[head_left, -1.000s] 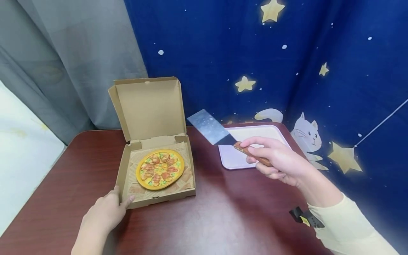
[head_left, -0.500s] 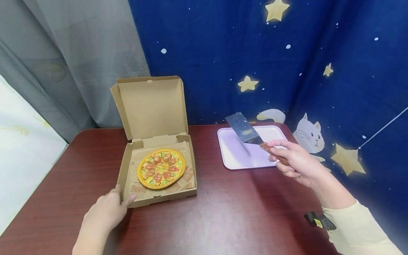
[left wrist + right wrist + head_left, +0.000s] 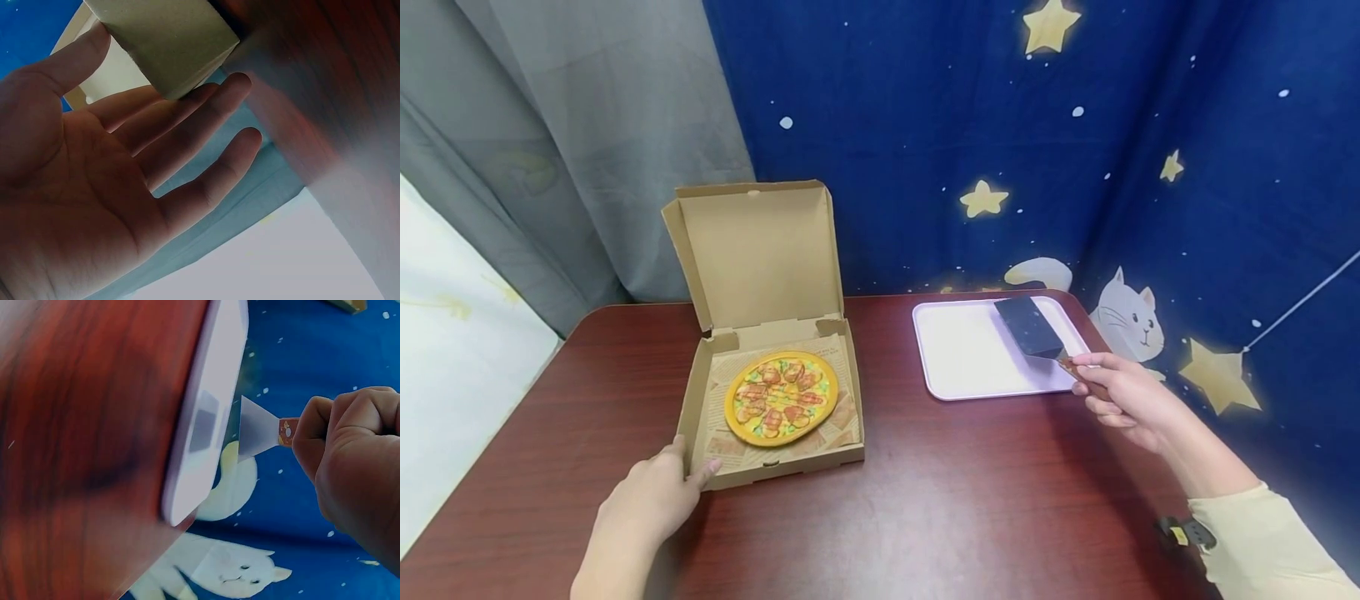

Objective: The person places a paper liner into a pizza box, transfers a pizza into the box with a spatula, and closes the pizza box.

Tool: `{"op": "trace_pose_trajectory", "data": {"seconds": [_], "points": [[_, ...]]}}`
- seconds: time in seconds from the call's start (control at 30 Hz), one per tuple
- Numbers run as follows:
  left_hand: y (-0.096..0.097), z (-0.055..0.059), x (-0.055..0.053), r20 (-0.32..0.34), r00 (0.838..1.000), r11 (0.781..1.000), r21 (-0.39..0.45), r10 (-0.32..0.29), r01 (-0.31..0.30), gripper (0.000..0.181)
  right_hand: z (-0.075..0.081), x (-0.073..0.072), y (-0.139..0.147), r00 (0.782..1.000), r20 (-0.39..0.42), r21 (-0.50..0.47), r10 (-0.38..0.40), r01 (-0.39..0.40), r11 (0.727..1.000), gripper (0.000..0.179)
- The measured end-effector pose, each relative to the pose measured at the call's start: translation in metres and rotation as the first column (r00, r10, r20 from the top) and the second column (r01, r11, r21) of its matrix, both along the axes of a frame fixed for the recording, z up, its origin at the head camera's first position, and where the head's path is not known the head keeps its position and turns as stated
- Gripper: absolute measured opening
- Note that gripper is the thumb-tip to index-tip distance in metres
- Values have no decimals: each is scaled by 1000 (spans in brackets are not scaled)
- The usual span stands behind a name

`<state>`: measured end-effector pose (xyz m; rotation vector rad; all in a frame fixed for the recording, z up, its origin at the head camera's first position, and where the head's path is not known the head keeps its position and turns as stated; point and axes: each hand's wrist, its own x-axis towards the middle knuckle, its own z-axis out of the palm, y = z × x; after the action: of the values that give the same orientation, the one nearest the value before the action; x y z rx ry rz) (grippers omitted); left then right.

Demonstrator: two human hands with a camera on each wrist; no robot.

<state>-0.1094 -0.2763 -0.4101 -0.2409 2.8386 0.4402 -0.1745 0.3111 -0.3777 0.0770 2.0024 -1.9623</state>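
Note:
In the head view my right hand grips the wooden handle of a metal spatula. Its wide blade, dark from above, is over the right part of a pale lilac tray. From the right wrist, the spatula shows apart from the tray, its reflection on the tray's surface. An open cardboard pizza box stands on the left, with a toy-looking pizza on printed paper inside. My left hand touches the box's near left corner, thumb at the front wall, fingers extended along the side.
A dark red-brown table bears the box and tray. Behind it hang a grey curtain and a blue curtain with stars and a white cat. The box lid stands upright against them.
My right hand has moved the spatula rightward and lower, from between box and tray to over the tray's right part. My left hand stays at the box corner.

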Motion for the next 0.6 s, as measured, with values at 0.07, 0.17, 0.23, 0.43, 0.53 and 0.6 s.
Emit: {"op": "trace_pose_trajectory", "data": {"seconds": [0.07, 0.17, 0.23, 0.43, 0.53, 0.6], "points": [[0, 0, 0, 4, 1000, 1000, 0, 2, -2, 100, -3, 0, 4, 1000, 13, 7, -7, 7, 1000, 20], [1, 1, -1, 5, 1000, 1000, -2, 4, -4, 99, -7, 0, 10, 999, 32, 11, -13, 12, 1000, 22], [2, 2, -1, 6, 1000, 1000, -2, 5, -5, 98, -9, 0, 13, 999, 38, 4, -10, 9, 1000, 22], [1, 1, 0, 5, 1000, 1000, -1, 6, -6, 100, -17, 0, 20, 998, 65, -70, -10, 15, 997, 20], [0, 0, 0, 2, 1000, 1000, -3, 4, -4, 101, -21, -1, 22, 996, 93, -105, -11, 21, 994, 18], [0, 0, -1, -3, 1000, 1000, -5, 2, -2, 101, -24, -1, 23, 994, 108, -92, -11, 21, 996, 18]]}}
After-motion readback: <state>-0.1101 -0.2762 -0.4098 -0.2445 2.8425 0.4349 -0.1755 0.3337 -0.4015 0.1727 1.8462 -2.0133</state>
